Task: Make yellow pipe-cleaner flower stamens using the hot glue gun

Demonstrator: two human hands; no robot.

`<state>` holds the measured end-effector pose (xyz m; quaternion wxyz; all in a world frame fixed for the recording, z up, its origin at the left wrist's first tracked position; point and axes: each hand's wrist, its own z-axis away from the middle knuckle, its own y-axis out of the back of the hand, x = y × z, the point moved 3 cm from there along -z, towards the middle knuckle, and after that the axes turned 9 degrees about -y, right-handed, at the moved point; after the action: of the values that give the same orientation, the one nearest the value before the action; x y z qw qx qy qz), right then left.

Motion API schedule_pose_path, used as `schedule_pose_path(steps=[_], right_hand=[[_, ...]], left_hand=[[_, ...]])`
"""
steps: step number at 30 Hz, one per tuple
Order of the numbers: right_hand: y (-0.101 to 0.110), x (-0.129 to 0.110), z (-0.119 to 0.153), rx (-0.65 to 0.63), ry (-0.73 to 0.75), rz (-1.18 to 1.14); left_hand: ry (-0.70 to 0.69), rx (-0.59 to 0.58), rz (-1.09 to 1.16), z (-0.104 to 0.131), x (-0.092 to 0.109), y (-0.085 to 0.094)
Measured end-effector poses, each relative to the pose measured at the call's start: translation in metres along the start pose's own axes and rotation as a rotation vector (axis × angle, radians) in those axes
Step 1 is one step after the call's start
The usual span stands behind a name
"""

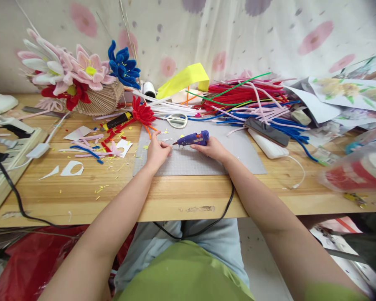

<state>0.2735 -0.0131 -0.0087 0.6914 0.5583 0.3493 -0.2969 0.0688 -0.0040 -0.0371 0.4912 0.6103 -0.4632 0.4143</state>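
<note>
My right hand (211,149) is wrapped round a blue hot glue gun (192,139), its nozzle pointing left. The nozzle tip comes right up to the fingertips of my left hand (158,151). Those left fingers are closed in a pinch on the orange stem of a red pipe-cleaner flower (142,112); the fingers hide the lower part of the stem. Beneath both hands lies a grey cutting mat (200,165). White-handled scissors (177,121) rest at the mat's far edge, just beyond the hands.
Pipe-cleaner scraps (87,151) and a black-yellow cutter (117,121) lie left. A basket of fuzzy flowers (100,98) stands behind them. Bundled pipe cleaners (250,98), a phone (266,131) and a bagged cup (360,171) are right. A black cord (228,205) hangs over the edge.
</note>
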Motion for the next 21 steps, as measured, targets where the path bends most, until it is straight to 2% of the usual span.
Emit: schedule_pose_path(steps=[16, 21], right_hand=[[0.004, 0.007, -0.004, 0.051, 0.023, 0.018], [0.017, 0.014, -0.005, 0.127, -0.083, 0.05]], left_hand=[[-0.004, 0.008, 0.009, 0.001, 0.002, 0.0], [0.014, 0.017, 0.057, 0.003, 0.005, 0.0]])
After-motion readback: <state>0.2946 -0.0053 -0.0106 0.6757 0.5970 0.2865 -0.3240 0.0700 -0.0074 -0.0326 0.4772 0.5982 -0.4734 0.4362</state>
